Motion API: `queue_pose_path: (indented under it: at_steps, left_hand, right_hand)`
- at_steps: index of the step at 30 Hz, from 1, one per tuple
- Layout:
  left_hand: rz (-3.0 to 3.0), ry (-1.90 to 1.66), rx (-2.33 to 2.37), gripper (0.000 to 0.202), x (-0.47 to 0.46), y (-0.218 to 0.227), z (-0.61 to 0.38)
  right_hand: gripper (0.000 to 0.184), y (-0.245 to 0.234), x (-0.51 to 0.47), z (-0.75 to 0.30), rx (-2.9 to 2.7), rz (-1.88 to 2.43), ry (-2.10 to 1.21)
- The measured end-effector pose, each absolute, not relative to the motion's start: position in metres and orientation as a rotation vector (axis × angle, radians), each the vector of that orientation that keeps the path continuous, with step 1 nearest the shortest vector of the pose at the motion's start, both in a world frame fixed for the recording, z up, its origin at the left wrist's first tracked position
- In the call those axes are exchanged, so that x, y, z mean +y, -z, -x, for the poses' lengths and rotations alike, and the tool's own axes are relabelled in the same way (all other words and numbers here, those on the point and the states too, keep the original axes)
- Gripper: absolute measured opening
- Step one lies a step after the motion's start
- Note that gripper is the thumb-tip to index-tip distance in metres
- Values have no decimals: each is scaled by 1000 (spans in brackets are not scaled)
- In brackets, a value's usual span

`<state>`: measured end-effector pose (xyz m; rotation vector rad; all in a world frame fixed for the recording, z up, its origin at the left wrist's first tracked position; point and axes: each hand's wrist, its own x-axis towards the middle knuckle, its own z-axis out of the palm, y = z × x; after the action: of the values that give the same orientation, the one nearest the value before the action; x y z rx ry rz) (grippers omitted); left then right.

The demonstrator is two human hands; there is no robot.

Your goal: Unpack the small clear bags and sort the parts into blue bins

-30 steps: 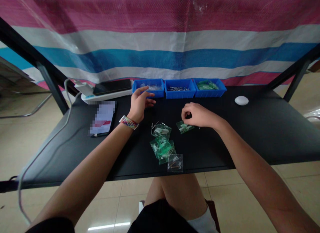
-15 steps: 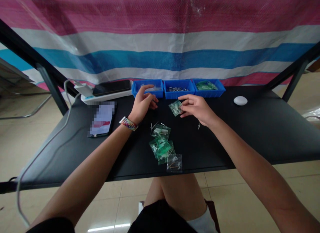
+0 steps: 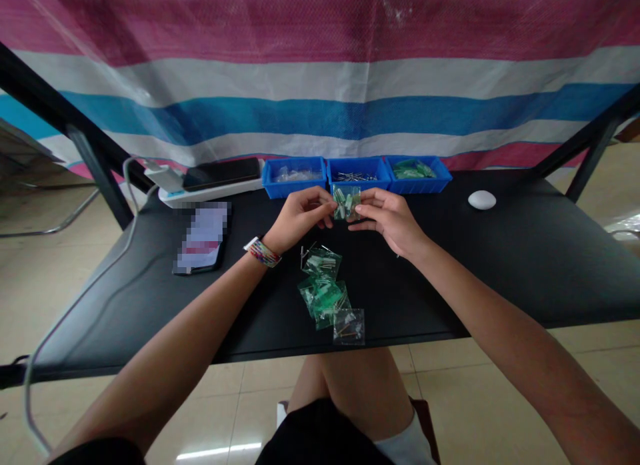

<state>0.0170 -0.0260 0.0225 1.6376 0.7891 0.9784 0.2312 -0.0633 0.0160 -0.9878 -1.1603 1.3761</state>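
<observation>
My left hand (image 3: 300, 216) and my right hand (image 3: 387, 217) meet above the black table (image 3: 500, 265), both pinching one small clear bag with green parts (image 3: 346, 202) between them. The bag is held just in front of the middle blue bin (image 3: 358, 174). Below my hands, several filled small bags (image 3: 325, 288) lie in a loose pile, with one clear bag (image 3: 349, 326) near the table's front edge. A few loose metal pins (image 3: 306, 249) lie beside the pile.
Three blue bins stand in a row at the back: the left bin (image 3: 295, 176), the middle one, and the right bin (image 3: 418, 172) holding green parts. A power strip with a phone on it (image 3: 215, 179), another phone (image 3: 200, 240) and a white round object (image 3: 482, 199) also lie on the table.
My right hand lifted a small bag from the table and carried it toward the bins. My left hand came away from the left bin and took hold of the bag's other side.
</observation>
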Motion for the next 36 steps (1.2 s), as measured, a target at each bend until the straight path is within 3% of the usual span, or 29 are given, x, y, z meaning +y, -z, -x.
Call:
queue_pose_path:
  at_steps: [15, 22, 28, 34, 36]
  left_hand:
    - [-1653, -1006, 773, 33, -24, -20, -16]
    - [-1535, -897, 808, 53, -22, -19, -15]
    - [-1460, -934, 787, 36, -23, -19, -16]
    - [-1579, -1033, 789, 35, -22, -18, -16]
    - [-1632, -1048, 796, 36, -22, -19, -16]
  right_hand:
    - [30, -12, -65, -231, -1338, 1079, -1077]
    - [28, -16, -70, -227, -1377, 1044, -936]
    - [24, -17, -72, -227, -1435, 1060, -942]
    - [51, -17, -70, -226, -1323, 1087, -1074]
    - [52, -15, -68, -226, -1307, 1095, -1119]
